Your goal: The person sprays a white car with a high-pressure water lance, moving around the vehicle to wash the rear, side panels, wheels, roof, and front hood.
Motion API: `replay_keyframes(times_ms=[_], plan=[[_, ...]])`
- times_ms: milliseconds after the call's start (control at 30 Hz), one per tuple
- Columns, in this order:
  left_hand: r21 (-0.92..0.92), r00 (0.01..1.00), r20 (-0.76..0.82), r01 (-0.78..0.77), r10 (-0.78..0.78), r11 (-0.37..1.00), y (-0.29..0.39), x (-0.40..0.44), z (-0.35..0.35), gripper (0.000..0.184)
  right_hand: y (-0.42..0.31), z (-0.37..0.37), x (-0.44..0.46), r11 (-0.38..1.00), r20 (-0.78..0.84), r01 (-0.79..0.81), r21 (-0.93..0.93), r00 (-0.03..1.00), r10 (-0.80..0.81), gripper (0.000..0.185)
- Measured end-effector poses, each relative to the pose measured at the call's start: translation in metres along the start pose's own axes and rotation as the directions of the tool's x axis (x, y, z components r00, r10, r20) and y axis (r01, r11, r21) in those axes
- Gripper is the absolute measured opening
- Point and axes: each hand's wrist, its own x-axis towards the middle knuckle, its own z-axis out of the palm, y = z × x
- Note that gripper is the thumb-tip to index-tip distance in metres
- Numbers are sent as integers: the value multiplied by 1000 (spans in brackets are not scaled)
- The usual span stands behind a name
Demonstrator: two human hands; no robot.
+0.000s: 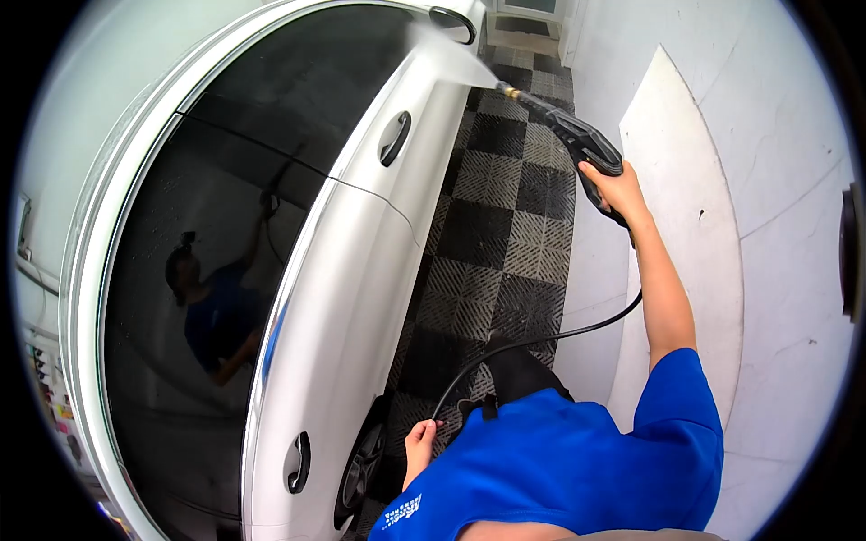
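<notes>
My right hand [617, 189] is wrapped round the grip of a black pressure washer gun [577, 133], held out at arm's length. From its brass-coloured nozzle [511, 91], a fan of water spray [448, 56] strikes the white car [356, 239] near its side mirror [454, 24]. A black hose [532, 340] runs from the gun's handle in a loop down to my left hand [420, 444]. That hand is low beside the car's rear door, its fingers closed on the hose. Black door handles [394, 139] stand out on the white doors.
Dark side windows [207, 261] reflect a person. Black and grey floor tiles [487, 230] form a narrow aisle between the car and a pale wall [776, 144]. A rear wheel [361, 464] sits near my left hand. A doorway [528, 18] is at the far end.
</notes>
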Motion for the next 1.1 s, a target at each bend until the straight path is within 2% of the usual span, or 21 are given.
replay_keyframes(times_ms=[100, 200, 267, 333, 400, 467, 600, 667, 733, 833, 867, 933, 1000, 1100], plan=[[101, 1000, -15, -12, 14, 995, -1, 10, 4, 24, -8, 7, 16, 1000, -1, -5, 2, 1000, 5, 35], [29, 998, -55, -3, 5, 1000, -13, 33, 19, 23, 1, 25, 52, 1000, -42, 19, -20, 999, -19, 34], [15, 995, -89, -34, 35, 999, -17, 56, 36, 23, 3, 26, 72, 1000, 61, 2, -13, 998, -1, 34], [18, 988, -145, -57, 59, 998, -17, 62, 43, 24, 13, 24, 99, 1000, 93, 8, 12, 996, -9, 34], [38, 987, -147, -63, 68, 997, -9, 73, 56, 24, 20, 23, 124, 997, 27, -18, 74, 999, 16, 36], [54, 989, -128, -74, 80, 996, -4, 82, 73, 24, 43, 23, 150, 993, -53, -108, 40, 993, 110, 36], [113, 980, -169, 124, -104, 986, 5, 110, 73, 24, 61, 16, 138, 989, 143, -149, 10, 979, 146, 33], [142, 972, -190, 164, -136, 976, 12, 119, 79, 23, 70, 11, 129, 981, 407, -185, -54, 893, 191, 31], [281, 984, -146, 139, -100, 950, 24, 127, 89, 23, 71, -1, 133, 970, 665, -225, -87, 712, 225, 30], [312, 977, -126, 203, -171, 928, 39, 140, 110, 22, 105, 0, 169, 950, 620, -298, -93, 729, 290, 30], [350, 977, -109, 211, -184, 913, 39, 146, 114, 22, 126, 7, 185, 935, 513, -346, -78, 790, 336, 30], [383, 974, -132, 222, -185, 896, 24, 160, 113, 26, 145, 11, 214, 948, 301, -320, -5, 903, 306, 31], [372, 965, -181, 245, -188, 895, 28, 158, 122, 27, 164, 24, 240, 927, 93, -341, 157, 940, 329, 37], [371, 955, -213, 275, -207, 887, 20, 159, 107, 30, 192, 45, 281, 901, 2, -298, 314, 950, 313, 36]])
